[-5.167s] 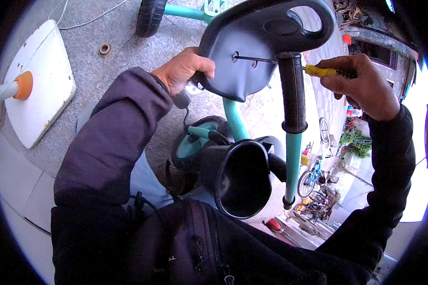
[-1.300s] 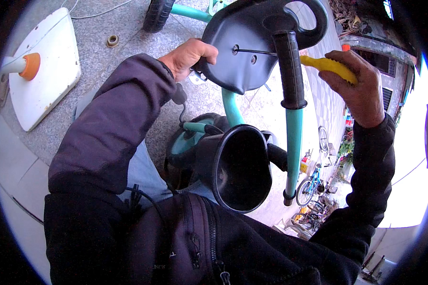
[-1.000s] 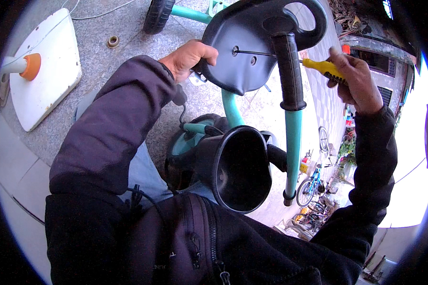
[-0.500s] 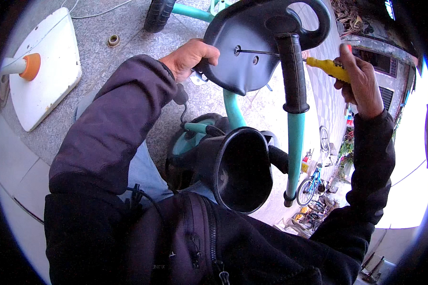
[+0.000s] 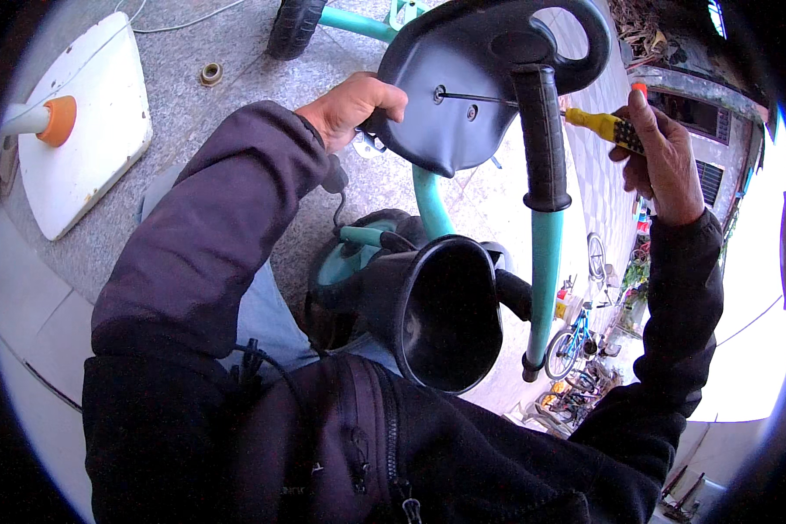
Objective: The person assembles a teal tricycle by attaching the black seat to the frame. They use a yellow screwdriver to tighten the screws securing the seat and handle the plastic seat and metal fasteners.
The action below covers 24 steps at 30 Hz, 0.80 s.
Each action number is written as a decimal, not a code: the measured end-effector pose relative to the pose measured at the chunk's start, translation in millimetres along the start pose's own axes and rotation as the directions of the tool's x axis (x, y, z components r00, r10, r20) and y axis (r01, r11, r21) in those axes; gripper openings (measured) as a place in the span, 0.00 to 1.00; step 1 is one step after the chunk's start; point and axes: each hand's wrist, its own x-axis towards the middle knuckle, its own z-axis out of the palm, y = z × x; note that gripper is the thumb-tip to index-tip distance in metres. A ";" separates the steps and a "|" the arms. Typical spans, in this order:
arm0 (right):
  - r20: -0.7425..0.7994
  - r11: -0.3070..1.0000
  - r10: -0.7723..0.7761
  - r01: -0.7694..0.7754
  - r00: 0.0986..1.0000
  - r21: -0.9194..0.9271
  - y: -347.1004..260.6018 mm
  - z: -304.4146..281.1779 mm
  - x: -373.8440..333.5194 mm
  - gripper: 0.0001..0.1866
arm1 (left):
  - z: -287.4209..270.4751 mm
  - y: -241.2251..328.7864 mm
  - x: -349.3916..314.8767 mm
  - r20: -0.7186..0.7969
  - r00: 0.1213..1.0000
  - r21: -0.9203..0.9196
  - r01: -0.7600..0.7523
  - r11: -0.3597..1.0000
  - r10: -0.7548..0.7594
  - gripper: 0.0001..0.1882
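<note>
My left hand (image 5: 351, 106) is closed on the near left edge of a black plastic seat (image 5: 472, 70), fingers hidden behind it. The seat belongs to a child's tricycle with a teal tube frame (image 5: 430, 203). In my right hand (image 5: 664, 162) is a screwdriver (image 5: 598, 125) with a yellow handle, its thumb stretched upward along the rear end. The long thin shaft passes behind a black handlebar grip (image 5: 540, 140), and its tip sits at the left of two recessed holes in the seat. Whether a screw is in that hole is too small to tell.
Below the seat, a black open bucket-like part (image 5: 450, 314) stands against my body. A white board with an orange collar (image 5: 58, 120) lies at the left. A small brass-coloured ring (image 5: 210, 74) rests on the stone floor. Bicycles (image 5: 568, 349) stand farther off right.
The screwdriver's handle has turned, showing its dark patterned side, and my right fingers have shifted on it. The tip stays at the same hole; my left hand keeps its hold.
</note>
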 end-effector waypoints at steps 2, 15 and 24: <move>0.035 0.995 -0.038 0.041 0.999 -0.091 3.8 -8.7 6.1 0.20 | 0.6 -0.7 0.9 0.010 1.000 -0.005 -0.001 1.000 0.001 0.06; 0.077 0.993 -0.107 0.103 0.991 0.050 0.2 -5.6 -0.4 0.23 | -2.1 -2.9 2.1 0.013 1.000 -0.012 -0.006 1.000 0.007 0.07; 0.158 0.485 -0.779 0.742 0.607 -0.463 -7.8 5.0 -14.2 0.12 | -3.3 -1.3 -1.8 -0.002 1.000 -0.010 0.018 1.000 -0.018 0.07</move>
